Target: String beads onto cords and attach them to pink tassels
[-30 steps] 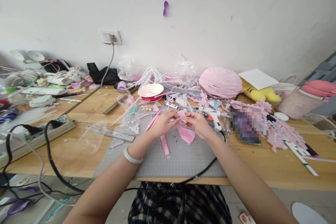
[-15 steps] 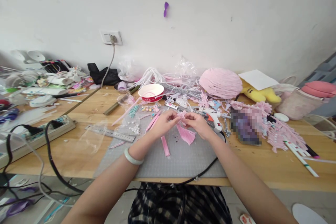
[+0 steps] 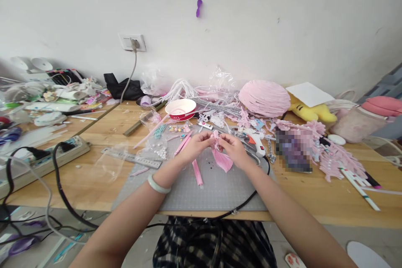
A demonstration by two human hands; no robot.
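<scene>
Above the grey cutting mat [image 3: 188, 201], my left hand [image 3: 198, 144] and my right hand [image 3: 233, 147] meet fingertip to fingertip. Both are closed in a pinch on a small pale pink piece [image 3: 215, 135], soft-looking and folded; its exact kind is too small to tell. Just below the fingers a pink tassel [image 3: 222, 161] fans out; I cannot tell whether it is joined to the piece. Pink strips [image 3: 197, 173] lie on the mat by my left hand. To the right of my right hand is a white glue gun [image 3: 258, 144] with an orange part.
A red and white bowl [image 3: 180, 111] stands behind the hands, with beads [image 3: 161, 150] and a metal ruler [image 3: 141, 160] to the left. A black cable [image 3: 248, 203] crosses the mat's front edge. A power strip [image 3: 75, 146] lies left; pink fuzzy pieces [image 3: 337, 159] spread right.
My fingers have shifted slightly around the pink piece, which now stands more upright between them. The right hand has turned and drawn a little closer to the left.
</scene>
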